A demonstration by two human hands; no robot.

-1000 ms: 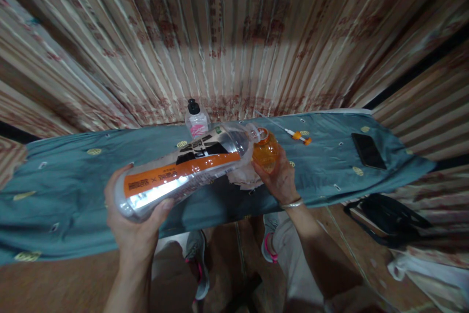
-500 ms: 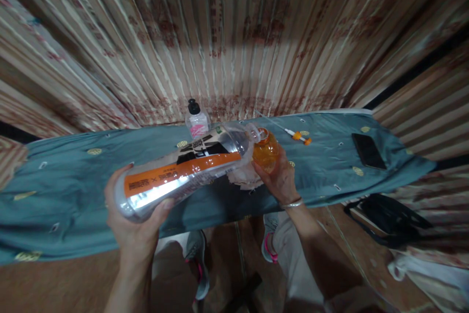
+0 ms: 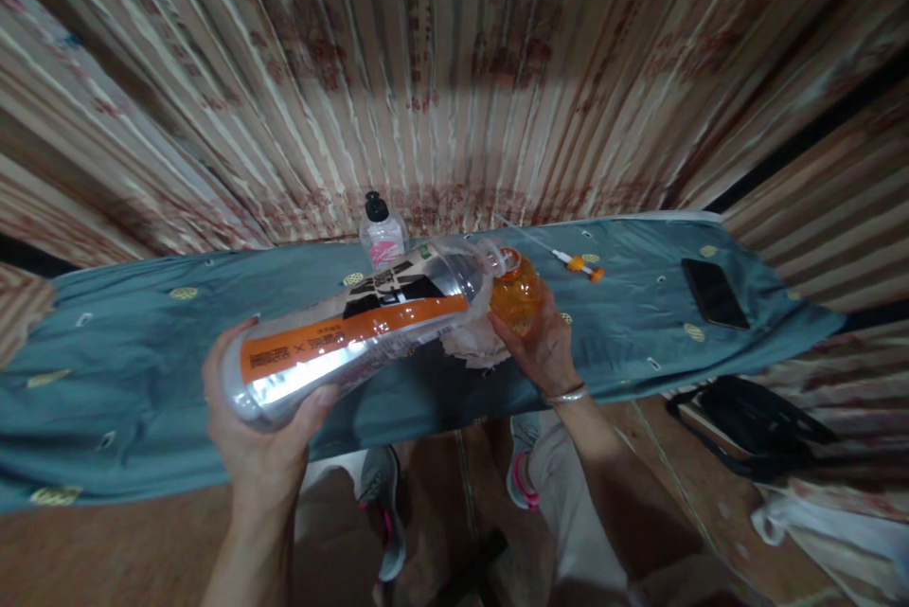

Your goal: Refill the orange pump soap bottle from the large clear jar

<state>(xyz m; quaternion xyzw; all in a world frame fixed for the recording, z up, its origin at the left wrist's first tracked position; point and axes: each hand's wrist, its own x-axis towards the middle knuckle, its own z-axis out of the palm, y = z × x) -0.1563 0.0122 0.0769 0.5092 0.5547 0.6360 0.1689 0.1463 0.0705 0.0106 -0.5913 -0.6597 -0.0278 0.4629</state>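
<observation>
My left hand [image 3: 262, 437] is wrapped round the base of a large clear plastic bottle [image 3: 355, 332] with an orange, black and silver label. The bottle lies tilted on its side in the air, its mouth pointing right. That mouth meets the opening of a small orange see-through bottle [image 3: 516, 293], gripped by my right hand [image 3: 543, 342]. Whether liquid passes between them I cannot tell. Crumpled pale tissue [image 3: 477, 347] lies under the two bottles. Behind them stands a clear pump bottle [image 3: 383, 238] with a black top and pink marking.
A pump head with orange parts and a thin tube [image 3: 579, 264] lies on the teal cloth [image 3: 625, 342]. To the right is a black phone [image 3: 714, 293]. Pleated curtains [image 3: 454, 67] hang behind the table. A black bag [image 3: 753, 422] rests on the floor at right.
</observation>
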